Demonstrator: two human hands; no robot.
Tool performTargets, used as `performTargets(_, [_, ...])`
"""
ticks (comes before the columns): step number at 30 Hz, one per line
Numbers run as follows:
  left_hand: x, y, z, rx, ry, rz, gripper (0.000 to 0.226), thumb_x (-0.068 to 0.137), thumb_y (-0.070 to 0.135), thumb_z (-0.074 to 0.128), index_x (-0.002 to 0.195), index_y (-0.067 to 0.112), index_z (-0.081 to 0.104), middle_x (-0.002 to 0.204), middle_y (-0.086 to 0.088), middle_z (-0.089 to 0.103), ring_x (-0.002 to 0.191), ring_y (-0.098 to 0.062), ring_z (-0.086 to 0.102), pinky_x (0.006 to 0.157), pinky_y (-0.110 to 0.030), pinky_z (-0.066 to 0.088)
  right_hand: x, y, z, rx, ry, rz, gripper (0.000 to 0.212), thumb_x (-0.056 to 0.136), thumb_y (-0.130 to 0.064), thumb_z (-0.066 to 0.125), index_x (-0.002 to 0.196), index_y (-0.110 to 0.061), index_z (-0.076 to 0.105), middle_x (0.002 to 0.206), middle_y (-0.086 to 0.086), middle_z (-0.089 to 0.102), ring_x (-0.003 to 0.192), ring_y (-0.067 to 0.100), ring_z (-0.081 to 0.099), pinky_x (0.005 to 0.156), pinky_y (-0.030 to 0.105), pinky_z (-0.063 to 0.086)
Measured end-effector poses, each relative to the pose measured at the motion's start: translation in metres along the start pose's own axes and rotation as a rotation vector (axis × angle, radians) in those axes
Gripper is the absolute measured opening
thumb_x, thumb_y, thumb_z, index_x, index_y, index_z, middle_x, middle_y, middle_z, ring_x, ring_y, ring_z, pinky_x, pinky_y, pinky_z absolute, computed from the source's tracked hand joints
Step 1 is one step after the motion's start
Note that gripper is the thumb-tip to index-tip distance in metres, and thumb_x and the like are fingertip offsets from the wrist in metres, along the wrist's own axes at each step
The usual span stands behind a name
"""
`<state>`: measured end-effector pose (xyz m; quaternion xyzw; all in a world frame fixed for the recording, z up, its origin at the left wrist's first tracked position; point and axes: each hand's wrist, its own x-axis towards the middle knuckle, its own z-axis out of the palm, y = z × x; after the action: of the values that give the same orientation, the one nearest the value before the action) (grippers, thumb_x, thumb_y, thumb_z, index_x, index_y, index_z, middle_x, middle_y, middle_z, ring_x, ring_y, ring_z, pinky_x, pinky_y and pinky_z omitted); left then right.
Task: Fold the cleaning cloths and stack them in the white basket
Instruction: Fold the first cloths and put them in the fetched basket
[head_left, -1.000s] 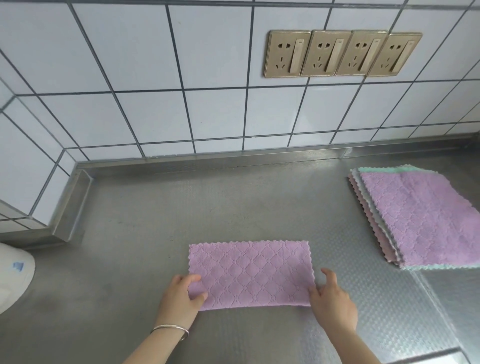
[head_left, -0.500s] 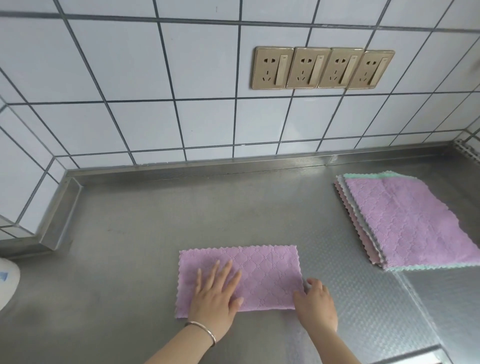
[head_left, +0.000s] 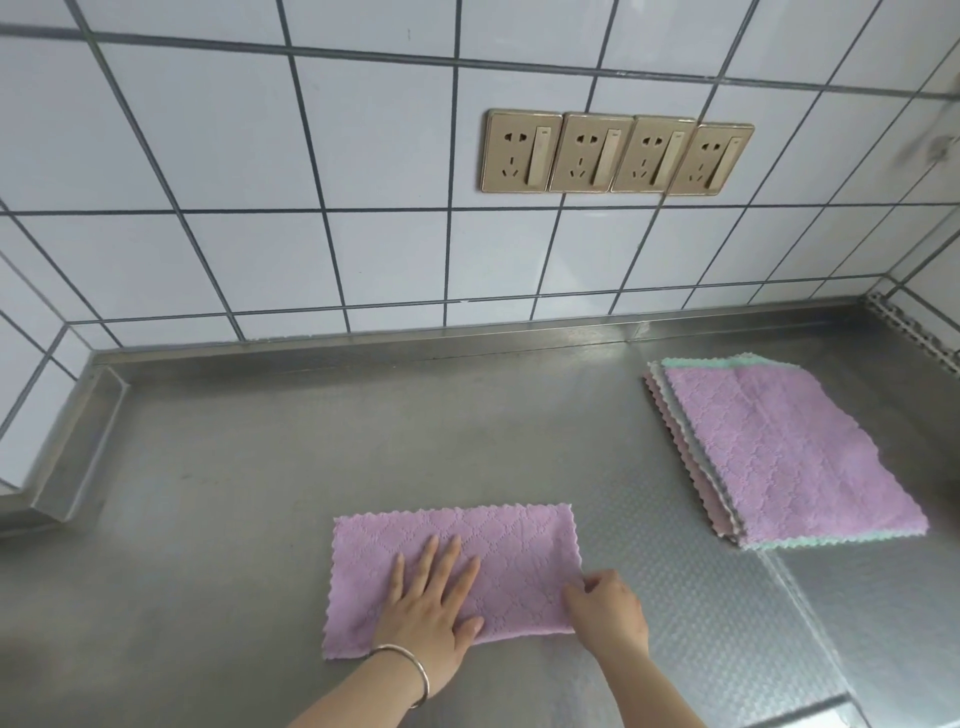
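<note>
A purple cleaning cloth (head_left: 514, 551), folded into a long rectangle, lies on the steel counter near the front. My left hand (head_left: 434, 608) presses flat on its left half with fingers spread. My right hand (head_left: 605, 608) pinches the cloth's near right corner. A stack of unfolded cloths (head_left: 784, 452), purple on top with green, grey and pink edges showing, sits to the right. The white basket is not in view.
The steel counter (head_left: 260, 493) ends at a tiled wall with several beige sockets (head_left: 613, 153). A raised steel ledge (head_left: 78, 452) borders the left corner. The counter's front edge shows at the lower right.
My left hand went from gripping the cloth's left corner to lying flat on it. My right hand stays at the near right corner. The view has shifted to the right.
</note>
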<state>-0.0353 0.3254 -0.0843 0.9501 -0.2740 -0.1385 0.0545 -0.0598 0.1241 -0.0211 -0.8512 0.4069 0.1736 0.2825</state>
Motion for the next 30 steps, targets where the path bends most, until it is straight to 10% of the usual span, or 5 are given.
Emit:
performTargets(4, [0.006,0.008,-0.029,-0.005,-0.091,-0.056,0.062,0.092,0.051,0.030,0.148,0.033,0.009,0.157,0.002,-0.013,0.141,-0.023,-0.024,0.114,-0.051,-0.010,-0.003,-0.008,-0.005,0.164,-0.049,0.005,0.030,0.080,-0.015,0.054,0.105,0.000,0.063,0.080,0.004,0.056,0.079,0.024,0.055,0.069,0.035,0.048])
performTargets(11, [0.017,0.021,-0.090,-0.703,0.102,-0.343,0.031,0.091,0.046,0.046,0.114,0.031,0.062,0.120,0.008,0.062,0.110,-0.012,0.055,0.094,-0.026,0.042,-0.034,-0.045,0.008,0.076,0.276,-0.364,0.030,0.079,-0.017,0.057,0.108,-0.017,0.062,0.085,0.002,0.066,0.089,0.027,0.059,0.071,0.033,0.043])
performTargets(17, [0.021,0.004,-0.117,-1.000,-0.020,-0.460,0.034,0.090,0.037,0.050,0.062,0.019,0.060,0.084,-0.011,0.071,0.072,-0.021,0.060,0.069,-0.028,0.046,-0.058,-0.068,0.044,-0.048,0.519,-0.876,0.018,0.049,-0.019,0.064,0.067,-0.022,0.063,0.054,-0.007,0.053,0.051,0.018,0.051,0.050,0.021,0.028])
performTargets(22, [0.014,-0.029,-0.109,-0.893,0.016,-0.552,0.036,0.086,0.029,0.050,0.059,0.006,0.047,0.093,-0.029,0.064,0.069,-0.027,0.049,0.063,-0.032,0.037,-0.065,-0.060,0.074,-0.023,0.457,-1.200,0.041,0.060,-0.020,0.053,0.100,-0.024,0.051,0.082,-0.005,0.050,0.072,0.015,0.038,0.061,0.026,0.033])
performTargets(30, [-0.016,-0.073,-0.084,-0.672,0.131,-0.642,0.027,0.095,0.024,0.042,0.070,0.016,0.044,0.093,-0.017,0.064,0.079,-0.033,0.050,0.061,-0.027,0.028,-0.039,-0.034,0.099,-0.339,0.195,-1.020,0.094,0.060,-0.015,0.035,0.150,-0.018,0.005,0.152,-0.007,0.022,0.137,0.012,0.025,0.097,0.023,0.039])
